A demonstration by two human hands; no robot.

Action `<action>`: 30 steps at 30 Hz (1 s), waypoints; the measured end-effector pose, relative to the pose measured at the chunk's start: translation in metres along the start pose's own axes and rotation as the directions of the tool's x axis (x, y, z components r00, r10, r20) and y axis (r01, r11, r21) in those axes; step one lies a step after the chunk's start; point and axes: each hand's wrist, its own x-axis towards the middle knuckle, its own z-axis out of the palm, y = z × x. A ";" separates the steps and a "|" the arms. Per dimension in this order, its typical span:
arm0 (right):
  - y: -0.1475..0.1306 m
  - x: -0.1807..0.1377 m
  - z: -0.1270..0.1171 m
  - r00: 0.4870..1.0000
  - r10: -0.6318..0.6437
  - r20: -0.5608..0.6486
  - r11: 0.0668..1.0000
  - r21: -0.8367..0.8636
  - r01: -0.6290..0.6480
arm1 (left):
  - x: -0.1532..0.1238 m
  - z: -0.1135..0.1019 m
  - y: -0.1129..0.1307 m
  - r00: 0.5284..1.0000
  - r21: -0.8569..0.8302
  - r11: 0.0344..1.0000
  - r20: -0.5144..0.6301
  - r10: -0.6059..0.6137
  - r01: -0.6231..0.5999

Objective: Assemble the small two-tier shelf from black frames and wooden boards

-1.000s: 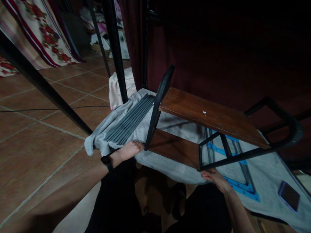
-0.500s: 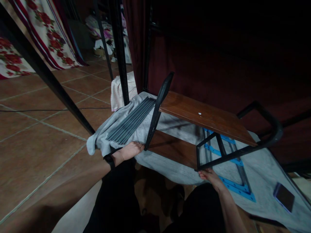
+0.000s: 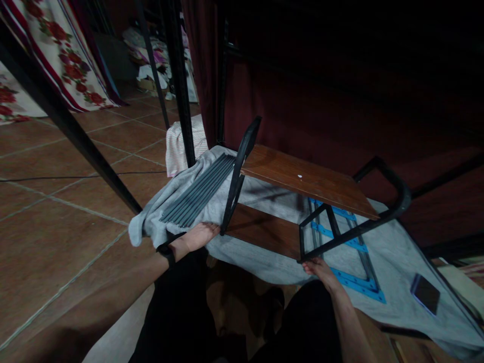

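A small two-tier shelf stands on a grey blanket (image 3: 242,257), with a brown wooden upper board (image 3: 302,176), a lower board (image 3: 264,229) and black metal side frames. My left hand (image 3: 200,235) is closed at the near bottom corner of the left side frame (image 3: 239,171), its fingertips partly hidden. At the near bottom corner of the right side frame (image 3: 340,241), my right hand (image 3: 316,267) has its fingers curled against the metal. Several grey rods (image 3: 198,191) lie side by side left of the shelf. Blue-and-grey flat frame pieces (image 3: 359,280) lie to its right.
A phone (image 3: 426,293) rests on the blanket at the right. Black metal posts (image 3: 179,85) rise at the left, and a dark red curtain (image 3: 302,111) hangs behind. A cable (image 3: 75,177) crosses the tiled floor. A striped cloth (image 3: 177,146) hangs beyond the rods.
The view has turned slightly to the right, so most things sit a little further left. Both hands stay at the same corners of the shelf.
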 end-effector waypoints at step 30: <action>-0.002 0.004 0.002 0.989 -0.144 0.014 0.928 -0.346 0.140 | 0.032 0.016 -0.015 0.820 -0.829 0.236 0.379 -0.429 0.507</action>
